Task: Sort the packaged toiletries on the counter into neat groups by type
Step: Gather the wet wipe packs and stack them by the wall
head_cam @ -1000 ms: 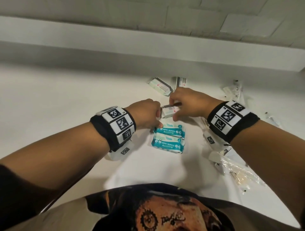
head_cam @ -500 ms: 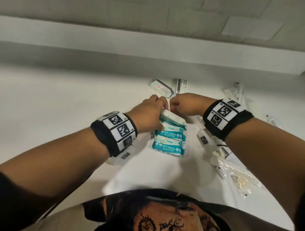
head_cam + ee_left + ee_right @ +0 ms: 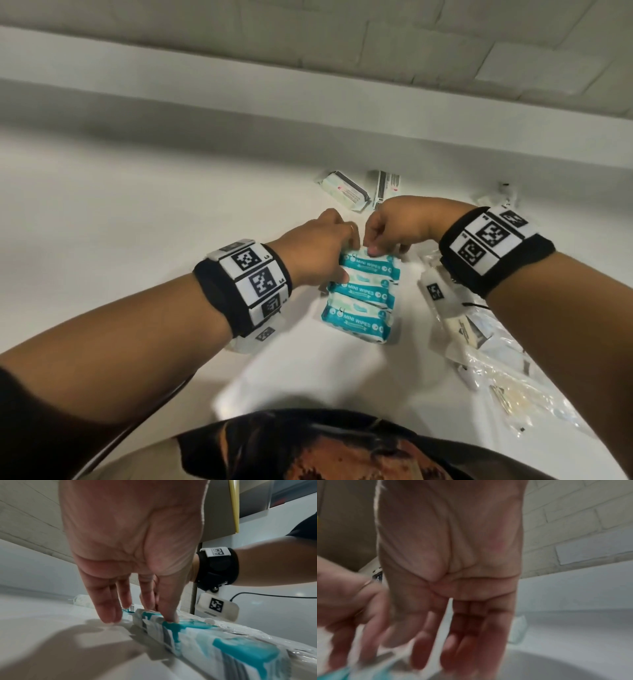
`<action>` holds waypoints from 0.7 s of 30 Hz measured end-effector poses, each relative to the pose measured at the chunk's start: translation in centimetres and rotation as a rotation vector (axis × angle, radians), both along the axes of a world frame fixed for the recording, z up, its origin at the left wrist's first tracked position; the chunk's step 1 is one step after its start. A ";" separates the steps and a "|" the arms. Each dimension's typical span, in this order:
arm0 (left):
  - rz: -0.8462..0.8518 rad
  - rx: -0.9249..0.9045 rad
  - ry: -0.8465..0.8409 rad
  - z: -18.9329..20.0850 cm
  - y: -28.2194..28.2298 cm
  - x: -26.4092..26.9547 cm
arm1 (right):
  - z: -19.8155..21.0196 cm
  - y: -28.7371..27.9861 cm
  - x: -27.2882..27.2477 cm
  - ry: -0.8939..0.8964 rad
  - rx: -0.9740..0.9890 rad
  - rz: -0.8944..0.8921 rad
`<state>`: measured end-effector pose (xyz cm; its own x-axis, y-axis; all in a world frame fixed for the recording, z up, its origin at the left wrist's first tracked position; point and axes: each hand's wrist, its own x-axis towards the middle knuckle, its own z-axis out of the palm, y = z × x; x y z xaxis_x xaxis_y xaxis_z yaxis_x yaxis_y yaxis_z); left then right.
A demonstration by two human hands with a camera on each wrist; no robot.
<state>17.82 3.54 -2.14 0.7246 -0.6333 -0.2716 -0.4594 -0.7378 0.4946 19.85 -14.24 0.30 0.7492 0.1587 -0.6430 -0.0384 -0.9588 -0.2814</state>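
**Both hands on the far wipes pack**

So I've got 3 teal wipes packs [image 3: 363,296] lined up in a near-to-far row on the white counter [image 3: 137,212], each one touching the next. My left hand [image 3: 315,251] is at the far pack's left edge, fingers straight and pointing down, tips pressing the wrapper and the counter beside it. My right hand [image 3: 394,228] comes in from the right, with a fingertip on that same pack's far edge. The right wrist view is blurry, but the fingers look loosely extended, not wrapped around anything.

Farther back, 2 white packets [image 3: 346,193] sit side by side near the wall. Off to the right there's a messy pile of clear plastic sachets [image 3: 513,394], well apart from the wipes.
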 end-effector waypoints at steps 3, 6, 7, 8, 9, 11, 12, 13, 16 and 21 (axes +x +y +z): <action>-0.036 0.026 0.034 -0.1 0.1 0.2 | 0.1 1.1 2.0 -0.395 -0.105 -0.002; -0.051 0.053 -0.009 -0.2 0.0 0.2 | -0.9 2.7 3.9 -0.604 -0.160 0.010; -0.049 0.057 -0.014 -0.2 0.0 0.2 | -1.5 3.3 4.2 -0.602 -0.217 0.049; -0.045 0.056 -0.015 -0.2 -0.1 0.1 | -2.1 3.6 4.4 -0.605 -0.277 0.082; -0.039 0.055 -0.012 -0.3 -0.1 0.1 | -2.4 3.7 4.4 -0.610 -0.309 0.091; -0.034 0.051 -0.005 -0.2 0.0 -0.1 | -1.8 3.3 4.1 -0.557 -0.248 0.043; -0.030 0.046 0.002 -0.2 0.1 -0.1 | -1.2 2.7 3.9 -0.470 -0.153 -0.001; -0.022 0.035 0.014 -0.2 0.2 -0.2 | -0.6 2.0 3.8 -0.352 -0.031 -0.050; 0.007 -0.003 0.038 -0.1 0.3 -0.4 | 0.3 -0.8 3.1 -0.050 0.192 -0.167; -0.012 0.027 0.012 0.1 0.0 -0.4 | -1.1 -2.8 1.7 -0.169 0.072 -0.232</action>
<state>17.40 3.55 -2.04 0.7135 -0.6347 -0.2969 -0.4629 -0.7450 0.4803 21.55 -17.01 -0.81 0.8662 0.0109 -0.4995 -0.2014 -0.9073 -0.3691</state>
